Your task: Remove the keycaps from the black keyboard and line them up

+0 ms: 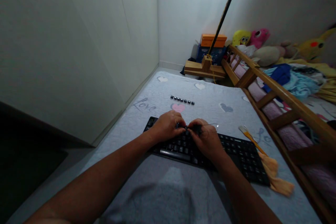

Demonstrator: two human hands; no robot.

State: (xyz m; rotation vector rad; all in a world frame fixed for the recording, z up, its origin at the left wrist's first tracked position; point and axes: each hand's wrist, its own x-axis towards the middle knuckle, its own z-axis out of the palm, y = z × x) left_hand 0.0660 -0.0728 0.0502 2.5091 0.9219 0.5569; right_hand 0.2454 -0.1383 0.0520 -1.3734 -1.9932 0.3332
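A black keyboard [174, 149] lies at a slant on the pale blue patterned cover. My left hand [169, 126] is over its upper left part, thumb and fingers pinched together. My right hand [206, 138] meets it there, also pinched, with a thin wire tool [210, 124] sticking out to the right. Both sets of fingertips come together at the keyboard's top rows; whatever small piece is between them is too small and dark to tell. Beyond the keyboard, several loose black keycaps [182, 100] stand in a row.
A brush [248, 133] and an orange cloth [280, 183] lie right of the keyboard. A wooden bed rail [286, 101] runs along the right side. At the back stands a wooden base [194, 67] with a pole, beside an orange box [213, 40]. White cabinet doors [105, 42] rise on the left.
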